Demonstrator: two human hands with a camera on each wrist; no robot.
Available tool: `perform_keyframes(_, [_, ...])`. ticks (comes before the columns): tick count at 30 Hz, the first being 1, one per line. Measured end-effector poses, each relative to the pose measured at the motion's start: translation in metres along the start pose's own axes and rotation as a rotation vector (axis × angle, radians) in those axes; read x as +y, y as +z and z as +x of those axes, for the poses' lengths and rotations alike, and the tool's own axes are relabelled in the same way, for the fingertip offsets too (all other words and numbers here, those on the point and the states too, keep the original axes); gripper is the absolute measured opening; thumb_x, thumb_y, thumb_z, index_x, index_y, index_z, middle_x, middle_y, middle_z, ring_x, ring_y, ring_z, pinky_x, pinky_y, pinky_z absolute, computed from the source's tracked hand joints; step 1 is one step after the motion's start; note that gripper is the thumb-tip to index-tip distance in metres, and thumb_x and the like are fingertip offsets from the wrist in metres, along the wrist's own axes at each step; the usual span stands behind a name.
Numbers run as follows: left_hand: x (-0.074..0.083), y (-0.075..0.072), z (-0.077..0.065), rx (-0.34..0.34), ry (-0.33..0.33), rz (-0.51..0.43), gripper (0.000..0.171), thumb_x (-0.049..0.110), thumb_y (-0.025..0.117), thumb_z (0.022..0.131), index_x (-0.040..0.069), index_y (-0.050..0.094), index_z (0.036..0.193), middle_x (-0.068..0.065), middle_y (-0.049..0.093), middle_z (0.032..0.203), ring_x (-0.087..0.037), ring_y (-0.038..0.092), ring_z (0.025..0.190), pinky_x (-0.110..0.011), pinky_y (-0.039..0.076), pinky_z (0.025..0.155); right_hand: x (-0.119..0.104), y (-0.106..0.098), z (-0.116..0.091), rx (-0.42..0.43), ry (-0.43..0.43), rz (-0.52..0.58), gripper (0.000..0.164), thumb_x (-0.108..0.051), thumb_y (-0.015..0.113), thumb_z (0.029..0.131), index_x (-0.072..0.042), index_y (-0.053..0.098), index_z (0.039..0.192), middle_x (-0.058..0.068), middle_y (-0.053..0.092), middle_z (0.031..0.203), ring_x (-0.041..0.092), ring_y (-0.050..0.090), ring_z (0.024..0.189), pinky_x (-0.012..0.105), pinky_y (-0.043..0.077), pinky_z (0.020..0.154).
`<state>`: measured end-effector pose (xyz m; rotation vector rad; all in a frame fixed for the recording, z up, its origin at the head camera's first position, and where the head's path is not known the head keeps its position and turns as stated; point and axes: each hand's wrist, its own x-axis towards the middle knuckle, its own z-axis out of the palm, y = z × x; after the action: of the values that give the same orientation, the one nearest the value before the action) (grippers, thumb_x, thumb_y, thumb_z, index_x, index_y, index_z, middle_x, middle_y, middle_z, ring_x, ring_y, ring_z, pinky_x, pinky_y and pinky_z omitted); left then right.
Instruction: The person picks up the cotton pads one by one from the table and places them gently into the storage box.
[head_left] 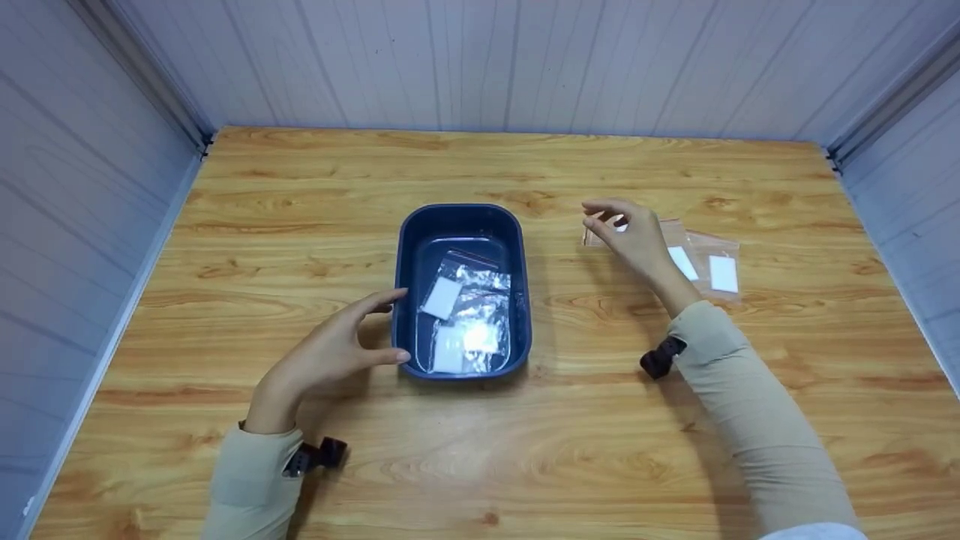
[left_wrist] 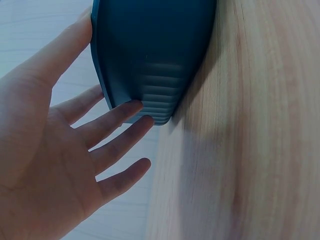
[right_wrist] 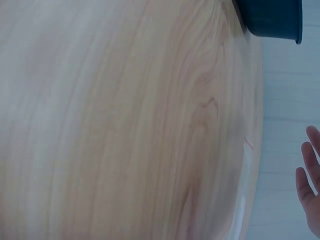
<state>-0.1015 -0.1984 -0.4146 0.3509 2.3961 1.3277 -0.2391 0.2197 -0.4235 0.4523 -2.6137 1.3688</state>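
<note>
A dark blue plastic bin [head_left: 457,220] stands on the table, with clear zip bags [head_left: 442,298] containing white cards on its floor. My left hand [head_left: 334,345] is at the bin's left side, thumb and fingers spread along the rim; the left wrist view shows its fingers [left_wrist: 120,152] extended against the ribbed wall. To the right, my right hand [head_left: 630,236] hovers over a row of similar clear bags [head_left: 723,272], fingers loosely bent, nothing visible between them. It partly covers the leftmost bag [head_left: 592,239]. In the right wrist view, one bag [right_wrist: 241,200] lies near the table's edge.
The wood-grain table [head_left: 300,187] is enclosed by pale panel walls [head_left: 465,67] at the back and both sides. Each wrist carries a small black camera [head_left: 660,358] strapped over the sleeve.
</note>
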Motion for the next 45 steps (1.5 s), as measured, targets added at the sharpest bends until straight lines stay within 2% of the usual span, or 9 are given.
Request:
perform_keyframes(4, [-0.001, 0.0, 0.0, 0.005, 0.018, 0.01, 0.088, 0.04, 0.082, 0.08, 0.023, 0.037, 0.153, -0.006, 0.039, 0.154, -0.031, 0.033, 0.143, -0.059, 0.019, 0.116, 0.007, -0.003, 0.002, 0.005, 0.024, -0.012, 0.029, -0.014, 0.069, 0.095, -0.001, 0.069, 0.121, 0.015, 0.07, 0.112, 0.02, 0.061, 0.097, 0.037, 0.046, 0.085])
perform_keyframes(10, [-0.001, 0.0, 0.0, 0.008, 0.017, 0.016, 0.088, 0.041, 0.082, 0.08, 0.023, 0.037, 0.153, -0.007, 0.04, 0.153, -0.032, 0.034, 0.142, -0.06, 0.019, 0.116, 0.017, -0.007, 0.007, -0.012, 0.074, 0.007, 0.032, -0.015, 0.069, 0.095, 0.0, 0.068, 0.123, 0.017, 0.068, 0.116, 0.022, 0.06, 0.099, 0.046, 0.046, 0.091])
perform_keyframes(17, [-0.001, 0.0, 0.0, 0.009, 0.003, 0.011, 0.089, 0.042, 0.082, 0.079, 0.024, 0.037, 0.153, -0.008, 0.041, 0.153, -0.032, 0.033, 0.142, -0.06, 0.019, 0.116, 0.022, -0.01, 0.008, -0.06, 0.184, 0.004, 0.036, -0.023, 0.067, 0.097, -0.008, 0.066, 0.129, 0.01, 0.066, 0.122, 0.017, 0.056, 0.103, 0.031, 0.044, 0.089])
perform_keyframes(19, [-0.001, 0.001, 0.0, 0.008, 0.0, 0.007, 0.089, 0.042, 0.082, 0.079, 0.024, 0.037, 0.153, -0.007, 0.04, 0.153, -0.032, 0.033, 0.142, -0.059, 0.02, 0.116, 0.023, -0.01, 0.009, -0.078, 0.211, 0.004, 0.037, -0.024, 0.067, 0.097, -0.009, 0.065, 0.13, 0.008, 0.064, 0.124, 0.019, 0.054, 0.104, 0.03, 0.043, 0.085])
perform_keyframes(24, [-0.002, 0.001, 0.0, 0.008, 0.004, 0.002, 0.089, 0.041, 0.082, 0.079, 0.025, 0.036, 0.153, -0.005, 0.04, 0.154, -0.031, 0.034, 0.142, -0.059, 0.02, 0.116, 0.026, -0.01, 0.012, -0.128, 0.243, -0.033, 0.038, -0.021, 0.067, 0.097, -0.01, 0.063, 0.133, 0.009, 0.06, 0.129, 0.025, 0.051, 0.11, 0.036, 0.043, 0.082])
perform_keyframes(28, [-0.002, 0.001, 0.0, 0.008, 0.009, 0.006, 0.089, 0.042, 0.082, 0.079, 0.025, 0.037, 0.153, -0.005, 0.04, 0.154, -0.031, 0.034, 0.142, -0.059, 0.02, 0.116, 0.031, -0.011, 0.015, -0.154, 0.267, -0.05, 0.04, -0.016, 0.069, 0.095, -0.009, 0.062, 0.134, 0.012, 0.057, 0.133, 0.027, 0.049, 0.118, 0.041, 0.043, 0.09])
perform_keyframes(35, [-0.001, 0.001, -0.001, 0.006, 0.004, 0.001, 0.088, 0.042, 0.082, 0.08, 0.025, 0.036, 0.153, -0.006, 0.042, 0.153, -0.031, 0.035, 0.142, -0.058, 0.022, 0.116, 0.042, -0.014, 0.018, -0.188, 0.225, -0.11, 0.044, -0.011, 0.07, 0.093, -0.002, 0.059, 0.134, 0.018, 0.057, 0.133, 0.033, 0.047, 0.122, 0.049, 0.038, 0.102])
perform_keyframes(45, [-0.001, 0.001, -0.002, 0.009, -0.018, 0.017, 0.089, 0.044, 0.082, 0.079, 0.028, 0.036, 0.153, -0.006, 0.04, 0.154, -0.031, 0.031, 0.144, -0.061, 0.018, 0.116, 0.046, -0.01, 0.02, -0.198, 0.209, -0.088, 0.048, -0.007, 0.075, 0.089, 0.003, 0.059, 0.132, 0.022, 0.054, 0.133, 0.037, 0.041, 0.127, 0.049, 0.029, 0.112])
